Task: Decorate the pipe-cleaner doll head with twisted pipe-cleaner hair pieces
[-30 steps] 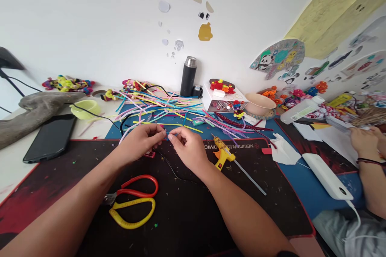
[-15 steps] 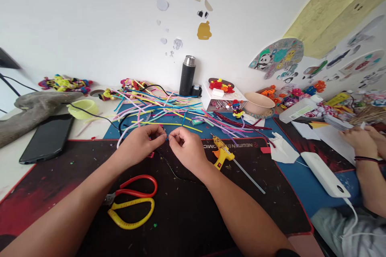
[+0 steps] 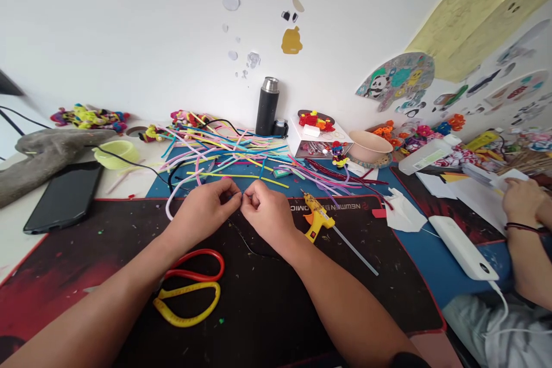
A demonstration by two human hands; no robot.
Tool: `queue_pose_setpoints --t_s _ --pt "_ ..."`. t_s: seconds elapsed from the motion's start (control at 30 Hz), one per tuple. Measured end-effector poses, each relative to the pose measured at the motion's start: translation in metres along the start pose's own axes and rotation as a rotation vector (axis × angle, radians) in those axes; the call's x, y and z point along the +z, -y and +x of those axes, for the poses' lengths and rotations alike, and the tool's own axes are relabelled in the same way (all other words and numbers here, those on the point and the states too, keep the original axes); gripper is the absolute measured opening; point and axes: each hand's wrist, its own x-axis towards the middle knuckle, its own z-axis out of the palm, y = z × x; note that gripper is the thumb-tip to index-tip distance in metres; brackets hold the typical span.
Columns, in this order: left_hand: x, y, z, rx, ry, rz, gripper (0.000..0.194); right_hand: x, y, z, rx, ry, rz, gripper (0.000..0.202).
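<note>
My left hand (image 3: 210, 204) and my right hand (image 3: 269, 210) meet above the black desk mat, each with thumb and index finger pinched together. Between the fingertips shows a small blue piece (image 3: 242, 194), apparently a bit of pipe cleaner; most of it is hidden. Scissors (image 3: 188, 305) with one red and one yellow handle lie beneath my left forearm, which covers their blades. Right of my right hand, a yellow glue gun (image 3: 318, 217) rests on the mat with a clear glue stick poking out. Behind both hands spreads a tangle of coloured pipe cleaners (image 3: 233, 152).
A black phone (image 3: 64, 198) and a pale green bowl (image 3: 115, 155) stand at left. A black thermos (image 3: 268, 106), a white box (image 3: 321, 144) and a beige bowl (image 3: 370, 147) line the wall. Right are a white power bank (image 3: 463, 248) and another person's hands (image 3: 524, 198) with paper.
My fingertips have come slightly closer together around the blue piece, and my left hand has tilted a little. A small red bit under it is now hidden. The other person's hands have shifted right.
</note>
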Motion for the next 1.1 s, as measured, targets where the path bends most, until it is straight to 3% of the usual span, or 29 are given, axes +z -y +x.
queue_pose_setpoints --t_s 0.1,0.23,0.43,0.6,0.73,0.9,1.1 --pt "-0.004 0.007 0.003 -0.054 0.061 -0.150 0.036 -0.002 0.002 0.001 0.053 0.002 0.115 0.013" --pt "-0.017 0.012 0.007 -0.233 0.222 -0.440 0.055 -0.006 0.005 0.003 0.088 0.004 0.312 0.012" --pt "-0.022 0.010 0.008 -0.370 0.306 -0.633 0.057 -0.006 0.004 0.002 0.076 0.008 0.335 0.013" --pt "-0.020 0.010 0.009 -0.453 0.254 -0.782 0.054 -0.007 0.004 0.002 0.108 0.020 0.433 0.019" --pt "-0.023 0.008 0.011 -0.464 0.128 -0.873 0.054 -0.009 0.005 0.001 0.130 0.078 0.535 0.023" --pt "-0.019 0.010 0.013 -0.392 0.044 -0.778 0.052 -0.010 0.008 -0.001 0.067 0.141 0.553 0.022" --pt "-0.015 0.012 0.012 -0.319 0.037 -0.635 0.054 -0.007 0.008 -0.002 0.019 0.101 0.456 0.019"
